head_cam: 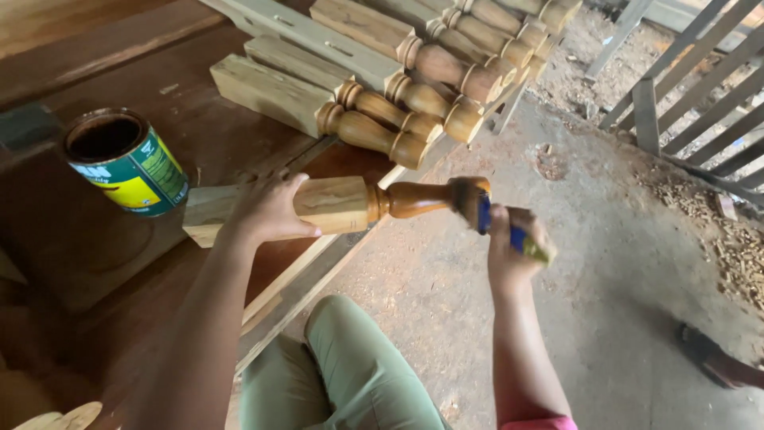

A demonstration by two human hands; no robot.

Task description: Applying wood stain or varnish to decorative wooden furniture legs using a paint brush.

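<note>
My left hand (267, 211) rests on the square, unfinished end of a turned wooden leg (342, 203) and holds it down on the brown tabletop (207, 119). The leg's rounded end sticks out past the table edge and looks darker and glossy. My right hand (513, 251) grips a paintbrush (487, 215) with a blue and yellow handle. Its bristles touch the tip of that rounded end. The brush and hand are blurred.
An open tin can (127, 162) of dark liquid stands on the table left of the leg. Several unfinished turned legs (398, 87) lie stacked behind. My knee in green trousers (350, 366) is below. Wooden railings (692, 87) and wood chips lie at right on the concrete floor.
</note>
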